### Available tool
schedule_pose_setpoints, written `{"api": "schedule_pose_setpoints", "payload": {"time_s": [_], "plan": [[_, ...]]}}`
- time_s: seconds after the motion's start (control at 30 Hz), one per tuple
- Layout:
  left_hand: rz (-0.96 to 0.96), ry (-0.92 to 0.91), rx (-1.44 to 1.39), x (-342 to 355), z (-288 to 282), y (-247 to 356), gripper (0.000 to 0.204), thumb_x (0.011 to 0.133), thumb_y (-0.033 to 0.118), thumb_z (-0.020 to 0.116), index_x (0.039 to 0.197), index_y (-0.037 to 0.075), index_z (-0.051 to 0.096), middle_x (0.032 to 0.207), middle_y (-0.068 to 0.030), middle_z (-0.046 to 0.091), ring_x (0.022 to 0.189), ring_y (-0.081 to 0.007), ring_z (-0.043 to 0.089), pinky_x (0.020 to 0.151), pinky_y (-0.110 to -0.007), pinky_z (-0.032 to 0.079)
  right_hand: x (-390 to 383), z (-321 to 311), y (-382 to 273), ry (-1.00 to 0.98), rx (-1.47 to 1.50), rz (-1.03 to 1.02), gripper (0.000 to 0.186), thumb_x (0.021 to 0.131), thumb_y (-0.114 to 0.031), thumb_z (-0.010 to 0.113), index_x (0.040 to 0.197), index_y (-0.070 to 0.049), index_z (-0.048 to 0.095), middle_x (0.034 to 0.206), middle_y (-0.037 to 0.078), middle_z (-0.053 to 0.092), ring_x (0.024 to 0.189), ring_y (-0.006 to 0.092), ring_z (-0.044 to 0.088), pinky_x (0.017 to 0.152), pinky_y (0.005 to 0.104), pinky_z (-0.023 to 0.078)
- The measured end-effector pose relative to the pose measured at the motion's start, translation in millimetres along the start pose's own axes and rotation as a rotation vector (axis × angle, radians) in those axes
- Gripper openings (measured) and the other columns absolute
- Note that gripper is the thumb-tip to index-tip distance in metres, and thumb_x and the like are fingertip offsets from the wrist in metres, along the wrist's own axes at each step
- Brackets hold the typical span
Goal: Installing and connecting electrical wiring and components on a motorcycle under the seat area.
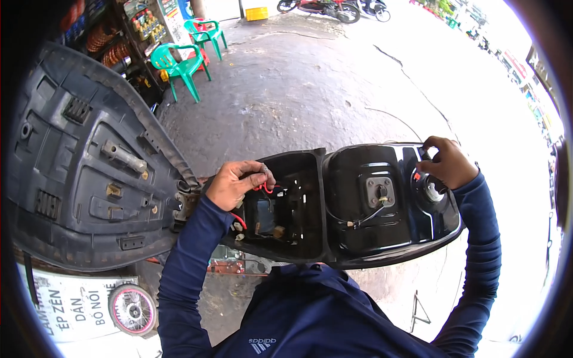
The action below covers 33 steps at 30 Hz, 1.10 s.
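My left hand (236, 182) is closed in a pinch on a thin red wire (264, 188) over the black storage well (310, 221) of a scooter. A thicker red cable (240, 221) runs just below that hand. My right hand (450, 164) is curled beside the round fuel filler (431, 188) at the tank's far end. A small dark ribbed piece shows at its fingertips; its kind is unclear. Between the hands lies the glossy black tank cover (352, 173), with a fuel sender (381, 192) and a white connector (351, 224) on its lead.
The scooter's seat (83, 173) is tipped up on the left, underside showing. Green plastic chairs (179, 68) stand by the shop shelves. Lower left, a pink-rimmed wheel (132, 310) leans near a white sign (77, 307). Parked motorbikes (325, 8) and a yellow crate (257, 14) are farther off.
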<state>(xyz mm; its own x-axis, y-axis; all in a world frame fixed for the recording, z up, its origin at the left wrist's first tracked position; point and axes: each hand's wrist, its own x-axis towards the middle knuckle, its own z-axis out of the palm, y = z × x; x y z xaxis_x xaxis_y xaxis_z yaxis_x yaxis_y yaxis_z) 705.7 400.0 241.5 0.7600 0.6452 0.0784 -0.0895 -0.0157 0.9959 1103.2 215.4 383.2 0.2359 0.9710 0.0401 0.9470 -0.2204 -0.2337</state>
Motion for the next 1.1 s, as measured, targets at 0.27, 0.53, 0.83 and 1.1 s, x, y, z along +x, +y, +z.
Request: {"api": "schedule_pose_setpoints", "payload": {"time_s": [0.27, 0.53, 0.83, 1.1], "plan": [[0.011, 0.05, -0.109, -1.9, -11.4, -6.8, 0.01, 0.096, 0.006, 0.065, 0.099, -0.003, 0.067, 0.092, -0.0108, 0.071, 0.087, -0.0189, 0.068, 0.084, -0.032, 0.055, -22.8, -8.7, 7.7, 0.018, 0.097, 0.188, 0.03, 0.08, -0.024, 0.08, 0.09, 0.002, 0.068, 0.074, 0.016, 0.066, 0.07, 0.0237, 0.066, 0.067, 0.0364, 0.052], [0.037, 0.098, -0.158, -3.4, -15.6, -7.7, 0.015, 0.094, 0.009, 0.069, 0.102, -0.003, 0.068, 0.094, -0.0123, 0.072, 0.087, -0.0211, 0.069, 0.085, -0.035, 0.056, -33.7, -11.6, 9.9, 0.026, 0.098, 0.26, 0.03, 0.078, -0.024, 0.082, 0.09, 0.001, 0.069, 0.078, 0.016, 0.068, 0.072, 0.0235, 0.066, 0.07, 0.0365, 0.052], [-0.001, 0.135, -0.054, -3.6, -16.6, -4.2, 0.013, 0.095, 0.008, 0.067, 0.101, -0.003, 0.068, 0.093, -0.0109, 0.072, 0.087, -0.0171, 0.069, 0.083, -0.031, 0.055, -2.5, 20.4, -45.8, -0.033, 0.206, -0.016, 0.034, 0.074, -0.026, 0.083, 0.084, 0.003, 0.07, 0.074, 0.019, 0.07, 0.07, 0.0308, 0.069, 0.068, 0.0391, 0.054], [0.017, 0.182, -0.088, -5.1, -17.0, -3.1, 0.011, 0.094, 0.007, 0.069, 0.1, -0.002, 0.07, 0.094, -0.0112, 0.073, 0.087, -0.0175, 0.069, 0.082, -0.031, 0.056, 7.6, 33.7, -50.6, -0.027, 0.111, -0.103, 0.036, 0.072, -0.029, 0.083, 0.08, 0.004, 0.071, 0.075, 0.022, 0.068, 0.075, 0.0376, 0.068, 0.072, 0.0433, 0.053]]}}
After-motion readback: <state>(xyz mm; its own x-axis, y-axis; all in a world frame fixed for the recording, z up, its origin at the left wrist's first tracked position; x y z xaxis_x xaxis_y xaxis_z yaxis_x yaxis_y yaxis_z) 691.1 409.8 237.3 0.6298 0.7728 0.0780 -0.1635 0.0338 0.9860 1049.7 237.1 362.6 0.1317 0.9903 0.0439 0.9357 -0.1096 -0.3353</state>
